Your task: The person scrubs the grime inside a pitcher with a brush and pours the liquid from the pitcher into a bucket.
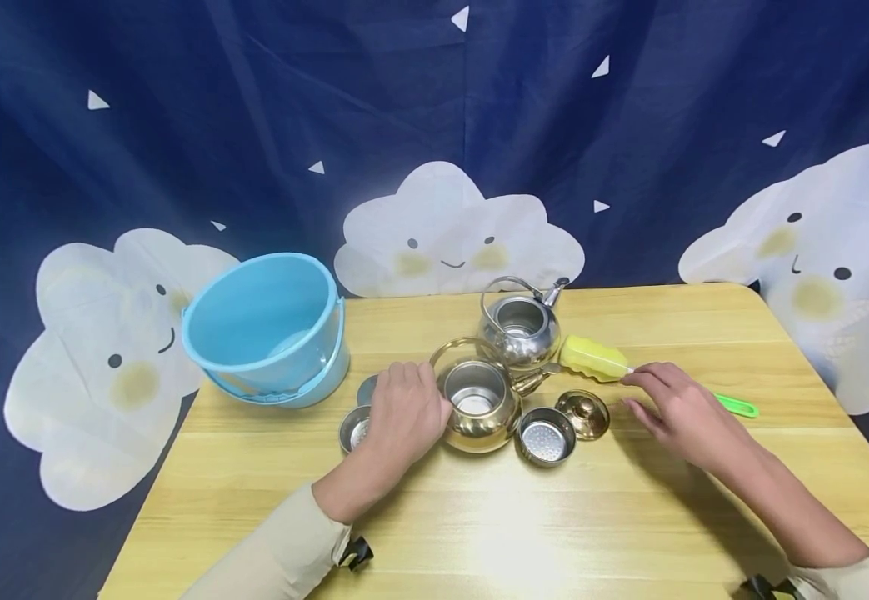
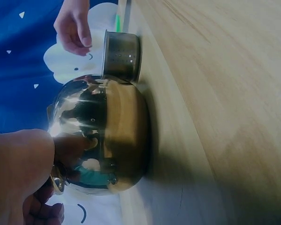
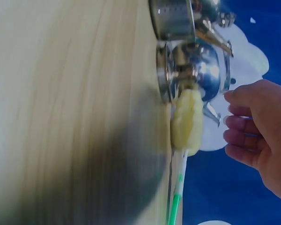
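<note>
My left hand (image 1: 407,408) grips the handle of a gold teapot (image 1: 479,433) that stands lidless on the table. In the left wrist view the curled fingers (image 2: 44,211) are at the handle's base beside the shiny pot. My right hand (image 1: 677,408) hovers over a sponge bottle brush (image 1: 591,358) with a yellow head and green handle. Seen from the right wrist, its fingers (image 3: 243,124) bend loosely, apart from the brush and holding nothing. A perforated tea strainer (image 1: 545,437) and a gold lid (image 1: 584,414) lie right of the gold teapot.
A silver teapot (image 1: 520,333), also lidless, stands behind the gold one. A blue bucket (image 1: 322,383) stands at the back left. Another strainer (image 1: 354,429) and a grey disc (image 1: 366,390) are partly hidden by my left hand. A dark blue curtain (image 1: 404,83) hangs behind the table.
</note>
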